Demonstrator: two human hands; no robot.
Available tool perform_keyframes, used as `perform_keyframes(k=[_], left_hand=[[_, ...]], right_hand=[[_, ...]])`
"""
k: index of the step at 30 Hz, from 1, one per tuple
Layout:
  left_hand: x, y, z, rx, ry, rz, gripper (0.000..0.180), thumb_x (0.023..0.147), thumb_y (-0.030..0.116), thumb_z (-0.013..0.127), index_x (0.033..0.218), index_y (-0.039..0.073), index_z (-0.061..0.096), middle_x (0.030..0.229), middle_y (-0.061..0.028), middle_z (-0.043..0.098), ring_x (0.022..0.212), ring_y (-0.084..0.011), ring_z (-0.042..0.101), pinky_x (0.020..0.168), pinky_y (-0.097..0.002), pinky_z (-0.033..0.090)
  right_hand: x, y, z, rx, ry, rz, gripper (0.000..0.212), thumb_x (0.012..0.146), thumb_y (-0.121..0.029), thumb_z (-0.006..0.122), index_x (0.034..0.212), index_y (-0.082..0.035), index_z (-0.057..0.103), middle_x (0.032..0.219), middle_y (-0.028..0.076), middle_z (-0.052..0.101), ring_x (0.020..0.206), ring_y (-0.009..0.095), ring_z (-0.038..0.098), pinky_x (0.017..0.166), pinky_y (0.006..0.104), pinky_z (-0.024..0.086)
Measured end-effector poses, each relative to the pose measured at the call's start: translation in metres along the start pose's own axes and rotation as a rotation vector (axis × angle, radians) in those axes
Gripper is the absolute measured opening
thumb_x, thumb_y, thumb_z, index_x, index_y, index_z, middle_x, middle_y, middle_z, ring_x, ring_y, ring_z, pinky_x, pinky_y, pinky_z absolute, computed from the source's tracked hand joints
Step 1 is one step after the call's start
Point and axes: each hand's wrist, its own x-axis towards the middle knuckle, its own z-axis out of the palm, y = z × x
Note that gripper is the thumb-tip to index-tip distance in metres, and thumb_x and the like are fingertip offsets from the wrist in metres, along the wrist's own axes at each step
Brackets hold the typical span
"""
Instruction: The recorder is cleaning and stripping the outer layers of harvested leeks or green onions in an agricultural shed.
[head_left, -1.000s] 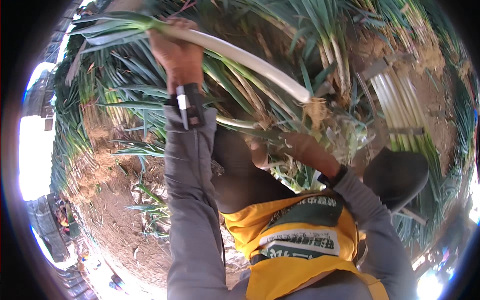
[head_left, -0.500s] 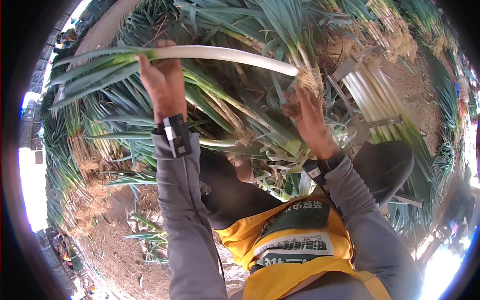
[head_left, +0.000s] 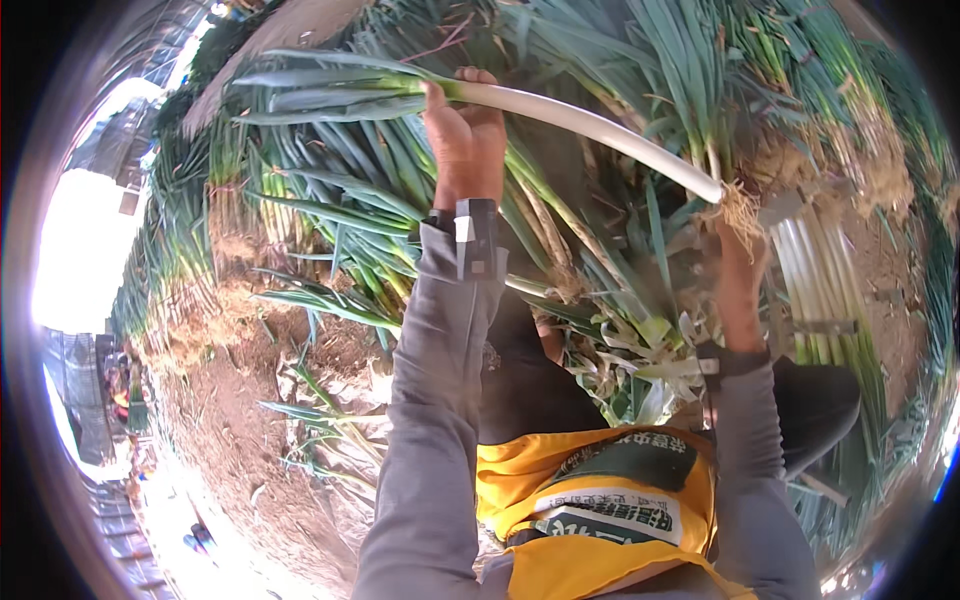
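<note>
My left hand is closed around a long green onion where its white stalk turns into green leaves. The leaves point left, and the stalk arches down to the right, ending in a tuft of pale roots. My right hand is just below that root end. Its fingers are hidden behind the roots, so I cannot tell whether they grip. Beyond the hands lies a heap of unpeeled green onions. Right of my right hand, white-stalked green onions lie side by side in a metal rack.
Bundles of green onions with soil on their roots stand at the left, with more bundles at the far right. Stripped leaves are piled before my knees. Loose green onions lie on the brown dirt ground.
The whole view has swung, so everything sits further right in the picture. My left hand still holds the green onion. My right hand's fingers have gone behind the roots.
</note>
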Motion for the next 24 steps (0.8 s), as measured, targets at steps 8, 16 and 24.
perform_keyframes(k=[8,16,24], left_hand=[[0.024,0.028,-0.015,0.144,0.07,0.042,0.03,0.107,0.029,0.052,0.11,0.001,0.045,0.1,-0.014,0.05,0.087,-0.0257,0.054,0.084,-0.0391,0.054],[0.058,0.06,-0.042,-0.073,-0.094,-0.31,0.033,0.108,0.027,0.047,0.114,-0.005,0.044,0.103,-0.0141,0.05,0.099,-0.0274,0.052,0.093,-0.0424,0.049],[0.111,0.143,-0.093,0.572,-0.307,0.156,0.02,0.085,-0.009,0.041,0.103,-0.004,0.049,0.097,-0.008,0.05,0.086,-0.0184,0.052,0.077,-0.0314,0.05]], right_hand=[[-0.028,0.001,-0.074,-0.366,0.219,0.065,0.035,0.1,-0.024,0.065,0.12,0.004,0.064,0.098,0.006,0.068,0.07,0.009,0.06,0.064,0.0223,0.047],[-0.009,-0.016,0.007,-0.047,-0.546,0.018,0.059,0.094,-0.019,0.073,0.144,-0.005,0.046,0.078,0.003,0.068,0.064,0.013,0.067,0.057,0.0242,0.054],[-0.079,-0.068,0.024,-0.202,-0.886,0.38,0.024,0.1,-0.026,0.066,0.105,-0.004,0.06,0.066,-0.001,0.059,0.049,0.01,0.054,0.044,0.0269,0.041]])
